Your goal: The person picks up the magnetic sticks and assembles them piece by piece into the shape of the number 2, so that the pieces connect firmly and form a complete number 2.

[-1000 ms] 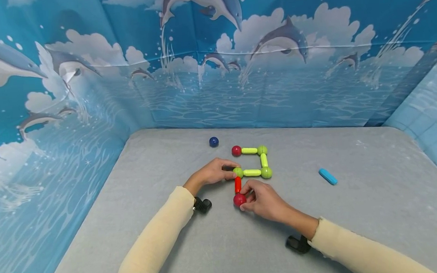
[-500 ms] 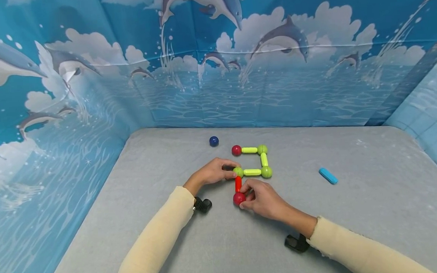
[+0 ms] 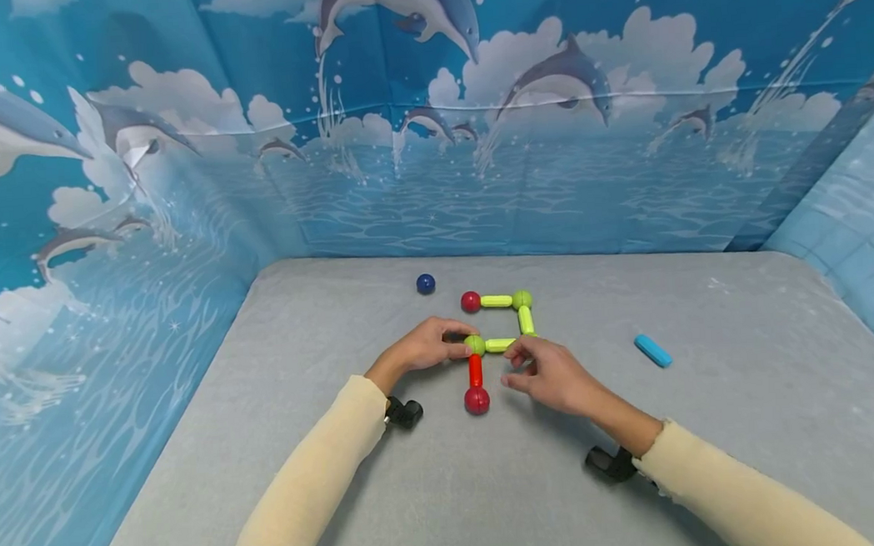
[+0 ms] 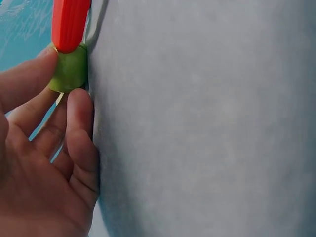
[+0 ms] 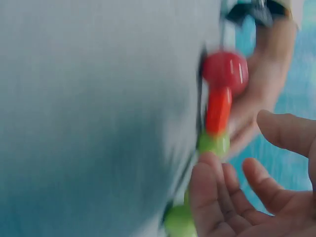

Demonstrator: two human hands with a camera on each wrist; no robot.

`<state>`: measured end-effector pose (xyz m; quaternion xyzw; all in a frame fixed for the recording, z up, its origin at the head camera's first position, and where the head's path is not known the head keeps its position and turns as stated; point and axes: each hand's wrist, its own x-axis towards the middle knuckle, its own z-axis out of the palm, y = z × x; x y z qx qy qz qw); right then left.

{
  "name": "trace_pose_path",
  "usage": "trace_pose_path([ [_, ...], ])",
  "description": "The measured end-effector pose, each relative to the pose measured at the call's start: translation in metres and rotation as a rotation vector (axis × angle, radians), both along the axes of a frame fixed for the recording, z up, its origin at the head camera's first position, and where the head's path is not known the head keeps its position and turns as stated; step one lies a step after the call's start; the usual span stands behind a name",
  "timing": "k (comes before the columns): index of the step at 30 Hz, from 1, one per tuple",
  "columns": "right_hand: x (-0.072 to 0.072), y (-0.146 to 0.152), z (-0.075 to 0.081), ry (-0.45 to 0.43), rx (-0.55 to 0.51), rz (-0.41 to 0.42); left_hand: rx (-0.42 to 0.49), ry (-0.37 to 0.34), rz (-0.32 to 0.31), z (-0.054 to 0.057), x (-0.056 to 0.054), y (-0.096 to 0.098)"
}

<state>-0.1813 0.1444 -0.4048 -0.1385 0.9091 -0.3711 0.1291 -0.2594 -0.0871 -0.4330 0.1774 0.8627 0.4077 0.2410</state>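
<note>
Between thumb and fingers, my left hand [image 3: 430, 343] pinches a green ball [image 4: 69, 71] at the near left corner of a joined shape of balls and rods. From that ball a red rod [image 3: 475, 371] runs toward me to a red ball [image 3: 477, 401]. Green rods [image 3: 496, 301] and green balls [image 3: 522, 299] make up the other sides, with a second red ball [image 3: 470, 302] at the far left end. My right hand [image 3: 556, 374] is apart from the red ball, thumb and fingers spread with nothing between them. It partly hides the near right green ball.
A loose dark blue ball [image 3: 426, 284] lies behind my left hand. Off to the right is a light blue rod [image 3: 653, 351]. The grey table [image 3: 754, 421] ends at a dolphin-print curtain [image 3: 432, 198] behind and at the sides.
My right hand has let go of the near red ball and moved to the right and slightly away from me. The left hand stays on the green ball.
</note>
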Motion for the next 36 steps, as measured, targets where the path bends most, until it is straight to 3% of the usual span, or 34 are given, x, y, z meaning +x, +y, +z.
trace_pose_path([
  [8,-0.019,0.029,-0.002,-0.140,0.015,-0.034,-0.038,0.025,-0.032,0.002,-0.003,0.004],
  [15,-0.026,0.026,-0.005,-0.140,0.027,-0.051,-0.080,0.024,-0.018,0.004,-0.011,0.005],
  [19,-0.027,0.036,-0.004,-0.130,0.029,-0.026,-0.082,0.033,-0.007,0.003,-0.011,0.003],
  [22,-0.025,0.054,0.001,-0.064,0.057,0.018,-0.041,0.069,0.023,0.003,-0.003,-0.002],
  [26,-0.023,0.095,0.008,0.113,0.141,0.069,0.000,0.145,0.078,0.008,0.015,-0.008],
  [29,-0.023,0.131,0.011,0.220,0.235,0.051,0.008,0.191,0.089,0.014,0.031,-0.013],
  [31,-0.024,0.153,0.012,0.228,0.277,0.018,0.011,0.209,0.071,0.017,0.042,-0.016],
  [36,-0.030,0.185,0.008,0.098,0.326,-0.062,-0.067,0.273,-0.046,0.021,0.060,-0.016],
])
